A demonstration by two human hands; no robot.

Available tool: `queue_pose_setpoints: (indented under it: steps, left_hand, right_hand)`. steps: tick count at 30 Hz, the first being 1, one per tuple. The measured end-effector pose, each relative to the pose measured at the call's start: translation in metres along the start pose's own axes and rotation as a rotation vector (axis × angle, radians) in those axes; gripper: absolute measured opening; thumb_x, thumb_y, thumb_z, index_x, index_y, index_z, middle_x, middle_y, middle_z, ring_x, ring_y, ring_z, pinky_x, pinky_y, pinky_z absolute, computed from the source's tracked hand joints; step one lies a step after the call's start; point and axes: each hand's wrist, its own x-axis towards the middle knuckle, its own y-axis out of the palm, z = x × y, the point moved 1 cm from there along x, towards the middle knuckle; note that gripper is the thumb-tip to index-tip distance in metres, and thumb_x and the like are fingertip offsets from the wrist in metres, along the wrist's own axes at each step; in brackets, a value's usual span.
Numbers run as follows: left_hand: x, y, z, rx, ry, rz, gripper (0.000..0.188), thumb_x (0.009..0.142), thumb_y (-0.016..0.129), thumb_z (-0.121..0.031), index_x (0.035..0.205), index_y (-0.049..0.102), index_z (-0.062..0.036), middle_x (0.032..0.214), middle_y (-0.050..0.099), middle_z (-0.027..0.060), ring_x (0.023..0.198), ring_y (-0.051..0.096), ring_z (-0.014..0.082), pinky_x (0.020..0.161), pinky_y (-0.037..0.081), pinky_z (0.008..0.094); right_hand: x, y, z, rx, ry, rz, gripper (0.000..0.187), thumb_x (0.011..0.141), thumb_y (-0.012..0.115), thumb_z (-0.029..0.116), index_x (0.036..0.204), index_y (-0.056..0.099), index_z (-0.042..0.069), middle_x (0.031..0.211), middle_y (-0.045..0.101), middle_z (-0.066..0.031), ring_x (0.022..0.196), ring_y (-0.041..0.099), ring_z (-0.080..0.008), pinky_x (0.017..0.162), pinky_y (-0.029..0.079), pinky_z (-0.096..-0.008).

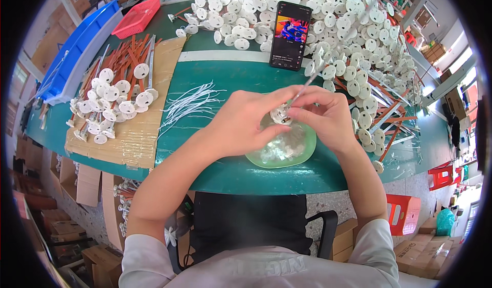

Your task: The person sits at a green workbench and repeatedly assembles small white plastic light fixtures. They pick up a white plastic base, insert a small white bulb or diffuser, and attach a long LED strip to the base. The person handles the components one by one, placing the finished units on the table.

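Both hands meet over a light green bowl (305,152) of small clear pieces. Between my fingers is a round white disc part (280,115), with a thin greyish rod (307,84) slanting up and to the right from it. My left hand (246,116) has its thumb and fingers closed around the left side of the disc. My right hand (328,115) pinches at the disc and the foot of the rod. The fingers hide part of the disc. Left of my left hand, a loose bunch of thin white strips (189,103) lies on the green table (225,178).
A phone (291,36) with a lit screen leans against a large heap of white disc parts (353,26). More disc parts with brown stems (136,57) lie on cardboard (138,142) at the left. Behind them are a red basket (137,19) and a blue tray (79,49).
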Motion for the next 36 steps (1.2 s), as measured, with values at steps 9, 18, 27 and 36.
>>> queue_pose_setpoints:
  steps: [9,18,27,36]
  left_hand:
    - [-0.005,0.001,0.002,0.160,0.038,-0.008,0.068,0.073,0.081,-0.011,0.137,0.059,-0.0128,0.112,0.073,0.0112,0.078,0.072,0.0293,0.066,0.057,0.0353]
    - [-0.003,0.005,0.004,0.002,-0.098,-0.073,0.066,0.075,0.082,-0.014,0.135,0.053,-0.0082,0.100,0.074,0.0185,0.074,0.075,0.0280,0.064,0.057,0.0339]
    - [-0.003,0.005,0.004,-0.090,-0.125,-0.092,0.065,0.077,0.082,-0.016,0.134,0.053,-0.0068,0.101,0.074,0.0206,0.078,0.076,0.0307,0.070,0.060,0.0350]
    - [-0.003,0.004,0.008,-0.102,-0.143,-0.091,0.065,0.078,0.082,-0.015,0.135,0.052,-0.0078,0.099,0.073,0.0214,0.082,0.075,0.0314,0.074,0.060,0.0365]
  right_hand:
    - [0.000,0.001,0.004,-0.421,-0.304,0.005,0.010,0.078,0.076,0.001,0.088,0.075,-0.001,0.098,0.072,-0.0106,0.078,0.066,-0.0197,0.071,0.053,-0.0300]
    - [-0.002,0.014,0.003,-0.677,-0.547,-0.138,0.013,0.083,0.071,-0.001,0.095,0.072,-0.001,0.101,0.071,-0.0129,0.085,0.070,-0.0273,0.074,0.057,-0.0344]
    - [-0.003,0.013,0.000,-0.465,-0.372,-0.169,0.009,0.088,0.069,0.001,0.096,0.072,-0.002,0.103,0.073,-0.0116,0.083,0.070,-0.0199,0.073,0.054,-0.0288]
    - [0.000,0.009,-0.004,-0.120,-0.206,-0.256,0.009,0.090,0.069,0.003,0.097,0.073,0.000,0.107,0.072,-0.0101,0.085,0.068,-0.0138,0.074,0.053,-0.0281]
